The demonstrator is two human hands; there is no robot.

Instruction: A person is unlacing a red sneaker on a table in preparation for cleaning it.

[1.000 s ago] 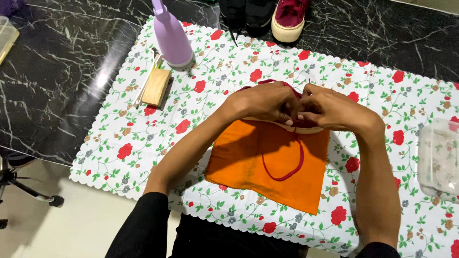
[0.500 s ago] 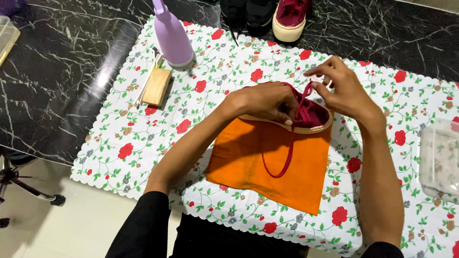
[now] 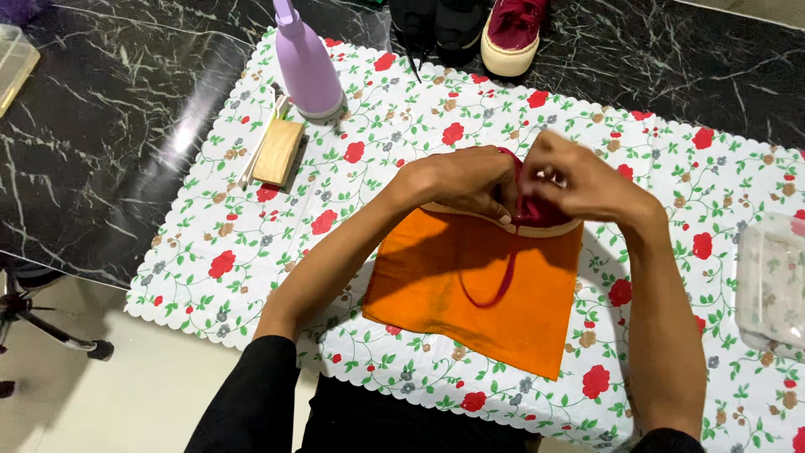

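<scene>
Maroon lace (image 3: 510,273) runs up from a loop lying on the orange cloth (image 3: 478,289) into the right hand (image 3: 583,180), whose fingers (image 3: 549,176) are pinched around its upper end; that hand is motion-blurred, so the exact grip cannot be confirmed. Left hand (image 3: 465,180) is clenched over the near side of a maroon shoe (image 3: 537,214) with a pale sole, pressing it down at centre frame. The shoe sits on the far edge of the cloth and is mostly hidden by both hands.

Outward from the hands: the cloth lies flat on a floral mat (image 3: 251,243) covering part of a black marble table (image 3: 101,143).

- At upper left of the mat stand a lilac spray bottle (image 3: 306,67) and, just beside it, a wooden brush (image 3: 278,153).
- At the top edge are a second maroon shoe (image 3: 513,33) and a dark shoe (image 3: 436,29).
- A clear plastic container (image 3: 771,285) sits at the right edge.

Risk, as judged: the lace hangs slack in a long loop, so a sharp pull could drag the shoe off the cloth if the left hand's hold loosens. The loop could also snag under the shoe.
</scene>
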